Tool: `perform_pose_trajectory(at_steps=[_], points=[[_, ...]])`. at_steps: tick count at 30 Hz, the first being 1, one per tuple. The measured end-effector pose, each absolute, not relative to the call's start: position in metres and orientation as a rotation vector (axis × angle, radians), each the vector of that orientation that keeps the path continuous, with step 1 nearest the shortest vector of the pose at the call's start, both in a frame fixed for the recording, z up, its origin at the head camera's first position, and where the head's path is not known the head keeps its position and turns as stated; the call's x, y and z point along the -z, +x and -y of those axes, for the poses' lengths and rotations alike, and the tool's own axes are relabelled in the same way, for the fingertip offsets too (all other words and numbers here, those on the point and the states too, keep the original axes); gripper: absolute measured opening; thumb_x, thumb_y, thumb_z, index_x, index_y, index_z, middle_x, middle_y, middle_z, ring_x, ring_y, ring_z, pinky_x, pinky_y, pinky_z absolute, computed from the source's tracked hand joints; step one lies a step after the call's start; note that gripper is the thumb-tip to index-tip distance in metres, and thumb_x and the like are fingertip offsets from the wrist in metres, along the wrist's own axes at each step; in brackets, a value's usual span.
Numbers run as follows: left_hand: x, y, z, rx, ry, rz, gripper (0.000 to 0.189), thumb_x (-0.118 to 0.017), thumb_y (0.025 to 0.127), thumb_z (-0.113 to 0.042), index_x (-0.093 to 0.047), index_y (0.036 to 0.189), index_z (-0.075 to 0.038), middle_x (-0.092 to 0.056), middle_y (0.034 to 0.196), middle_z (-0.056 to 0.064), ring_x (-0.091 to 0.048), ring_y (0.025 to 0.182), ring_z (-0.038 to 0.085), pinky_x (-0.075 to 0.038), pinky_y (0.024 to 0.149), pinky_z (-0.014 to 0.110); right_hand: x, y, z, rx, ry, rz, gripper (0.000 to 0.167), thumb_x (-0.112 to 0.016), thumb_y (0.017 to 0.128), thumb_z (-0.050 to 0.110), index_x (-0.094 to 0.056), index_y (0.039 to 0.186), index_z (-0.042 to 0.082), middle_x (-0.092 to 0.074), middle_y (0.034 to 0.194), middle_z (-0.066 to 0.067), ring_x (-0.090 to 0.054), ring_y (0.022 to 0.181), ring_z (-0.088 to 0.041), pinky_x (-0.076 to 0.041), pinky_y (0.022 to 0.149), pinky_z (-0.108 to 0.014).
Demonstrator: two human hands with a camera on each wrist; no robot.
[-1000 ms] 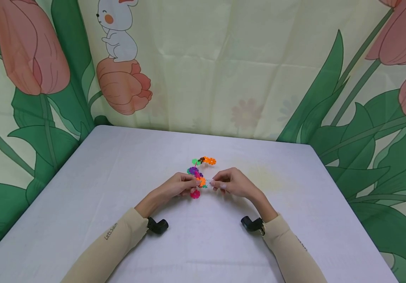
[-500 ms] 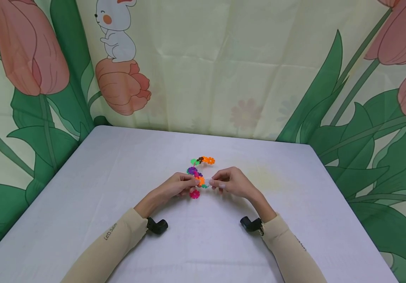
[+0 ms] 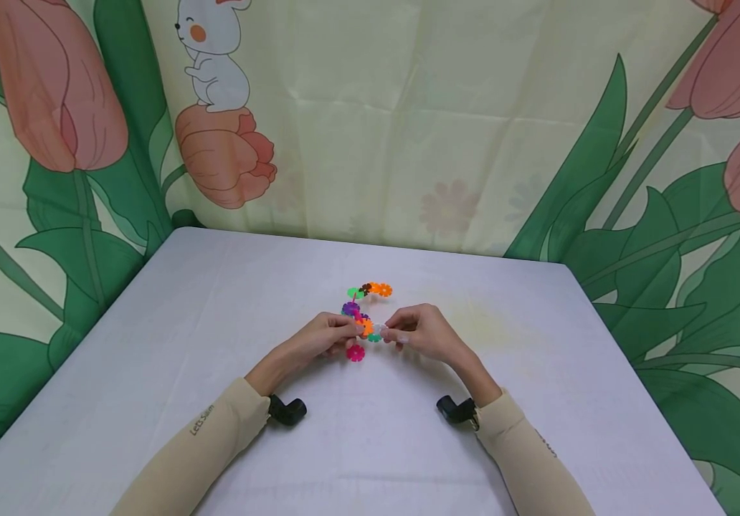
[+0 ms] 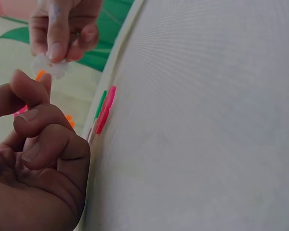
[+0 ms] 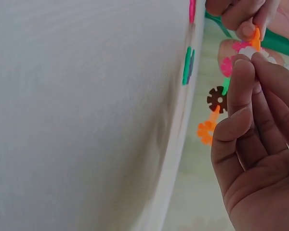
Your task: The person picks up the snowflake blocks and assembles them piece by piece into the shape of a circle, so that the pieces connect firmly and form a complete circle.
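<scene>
My left hand (image 3: 330,334) pinches an orange flower-shaped interlocking disc (image 3: 367,327), part of a colourful chain of such discs. In my right hand (image 3: 425,332), thumb and index finger pinch a whitish clear disc (image 5: 251,52). Its edge meets the orange disc in the right wrist view. The chain runs away from the hands through a purple disc (image 3: 350,308), a light green disc (image 3: 355,292) and a brown disc (image 5: 215,99) to orange ones at its far end. Fingers cover part of the orange disc.
Close by the left fingers is a magenta disc (image 3: 356,352), and a teal disc (image 3: 373,337) sits below the whitish one. The white-covered table (image 3: 505,444) ends at the back against a printed tulip curtain (image 3: 370,143).
The right hand has shifted slightly left, bringing the whitish disc up to the orange disc. The left hand stays almost in place, still holding the orange disc.
</scene>
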State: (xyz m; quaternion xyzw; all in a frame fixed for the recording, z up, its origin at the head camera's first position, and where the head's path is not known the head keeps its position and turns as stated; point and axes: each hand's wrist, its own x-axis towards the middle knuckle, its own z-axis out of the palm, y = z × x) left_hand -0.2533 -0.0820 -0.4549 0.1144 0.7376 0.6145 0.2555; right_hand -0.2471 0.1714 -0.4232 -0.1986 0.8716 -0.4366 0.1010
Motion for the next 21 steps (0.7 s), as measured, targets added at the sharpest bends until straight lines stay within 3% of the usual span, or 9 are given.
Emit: perform_pose_trajectory(at_steps=[21], points=[[0.4517, -0.2506, 0.08, -1.7, 0.307, -1.987, 0.028, -0.065, 0.105, -0.026, -0.068, 0.098, 0.001, -0.055, 0.069, -0.004, -0.038, 0.059, 0.013, -0.03, 0.055, 0.024, 0.4256, -0.2435, -0.1665, 1.261, -0.758, -2.693, 0.011, -0.083, 0.093, 0.02, -0.082, 0.09, 0.01, -0.08, 0.081, -0.011, -0.074, 0.068, -0.018, -0.058, 0.065, -0.025]])
